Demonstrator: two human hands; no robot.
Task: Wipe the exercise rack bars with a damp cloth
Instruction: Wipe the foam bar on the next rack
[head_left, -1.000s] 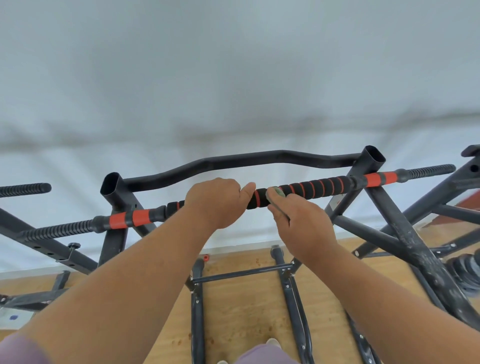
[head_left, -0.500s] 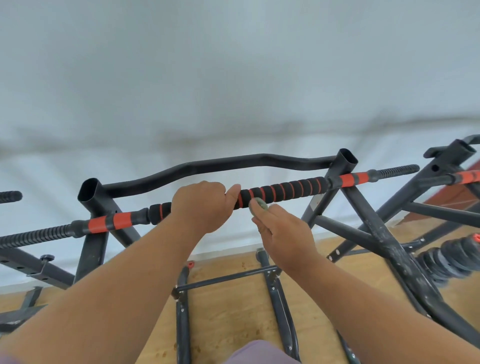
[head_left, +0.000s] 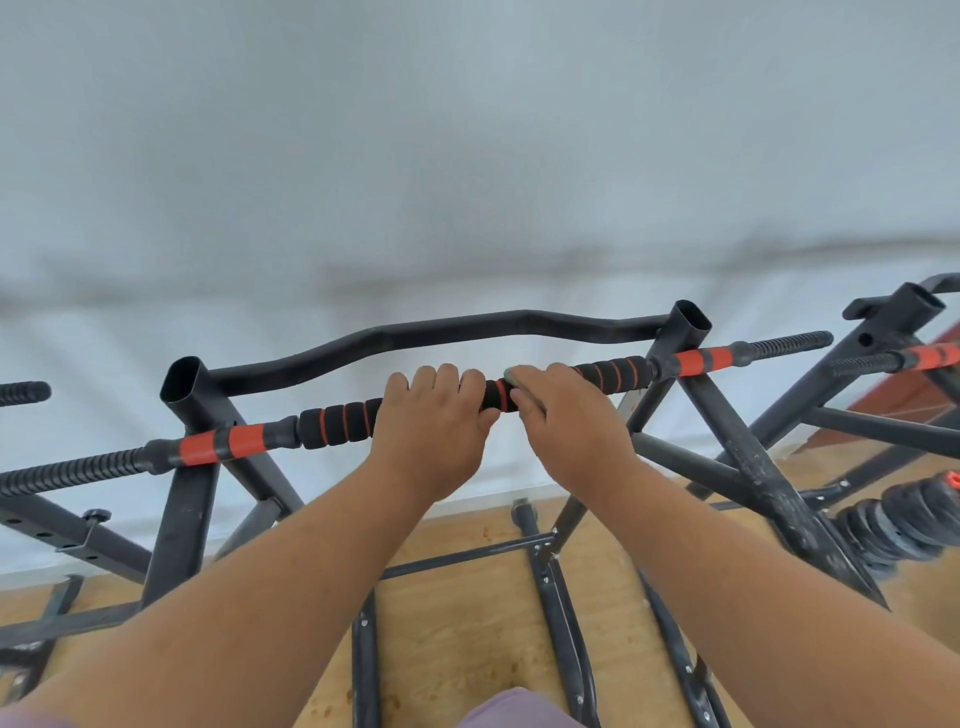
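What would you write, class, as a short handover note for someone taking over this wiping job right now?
Left hand: gripping the padded bar, steadying it.
Right hand: pressing a small cloth on the same bar, just right of the left hand.
Done: cannot tell which parts are wiped.
Left: probably the padding towards the right upright, the threaded ends, the curved rear bar and the frame legs.

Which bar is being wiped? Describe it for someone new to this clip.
On the black rack, find the straight front crossbar with black foam ringed in orange. Both hands sit on it, unlike the bare curved bar behind.
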